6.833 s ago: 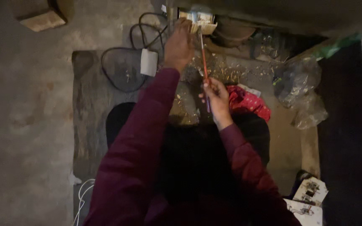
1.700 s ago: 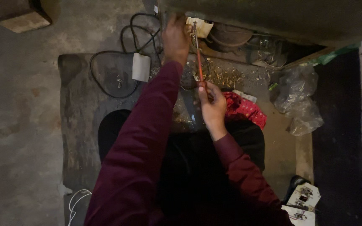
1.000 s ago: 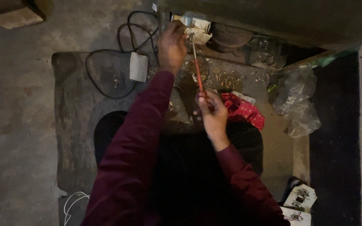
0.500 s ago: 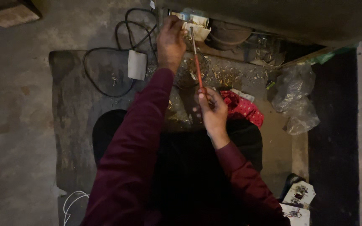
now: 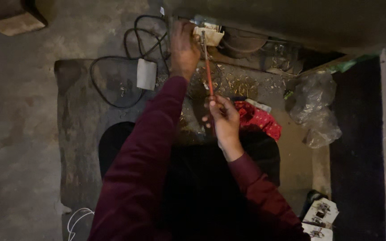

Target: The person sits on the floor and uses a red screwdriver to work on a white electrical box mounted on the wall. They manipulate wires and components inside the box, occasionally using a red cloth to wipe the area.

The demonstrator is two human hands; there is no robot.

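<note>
The left hand [image 5: 184, 47] is gripping a pale switch box [image 5: 207, 35], fingers wrapped on its left side. Just below the box, the right hand [image 5: 223, 121] is pinching a red-shafted screwdriver [image 5: 208, 71] (tip touching the box).

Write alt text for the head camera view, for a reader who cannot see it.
Seen from above, a person in maroon sleeves holds a small whitish part with the left hand and drives a long red-shafted screwdriver into it with the right hand. Black cable, a red cloth and clear plastic bags lie around on the dim floor.
</note>
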